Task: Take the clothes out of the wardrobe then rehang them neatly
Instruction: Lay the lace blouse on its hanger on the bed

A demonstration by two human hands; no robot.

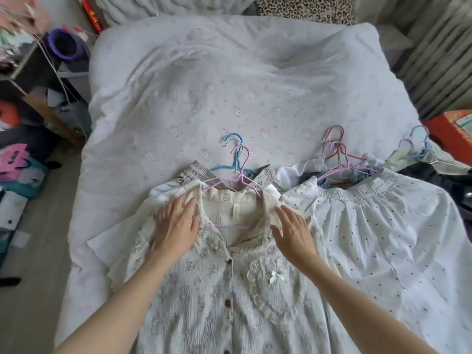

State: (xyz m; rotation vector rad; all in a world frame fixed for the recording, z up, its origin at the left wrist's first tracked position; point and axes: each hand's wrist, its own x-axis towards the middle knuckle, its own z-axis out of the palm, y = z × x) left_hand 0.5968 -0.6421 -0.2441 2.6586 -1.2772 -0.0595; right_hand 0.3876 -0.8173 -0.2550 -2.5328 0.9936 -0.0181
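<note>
Head view: a cream blouse (pixel 217 290) with a grey flower print, brown buttons and a lace heart pocket is laid flat at the near edge of a bed (pixel 229 85), its hem cut off by the bottom of the frame. The left hand (pixel 176 223) is pressed flat on the blouse's left shoulder with fingers straight and together, nothing gripped. The right hand (pixel 293 228) is laid on the other side of the collar, fingers extended and slightly spread, likewise holding nothing. A lilac hanger (pixel 238 175) is seated inside the neckline; its lower bar is seen through the open collar, its arms hidden under the fabric. A blue hanger (pixel 233 159) is partly covered by a striped garment beneath the blouse. A small label inside the collar cannot be read. To the right, a white dotted skirt (pixel 370 226) overlaps further hangers (pixel 339 154) and clothes that are too bunched to identify. A red roll (pixel 93 15) with gold characters, illegible, stands at the upper left. Floor clutter at the left is blurred.
</note>
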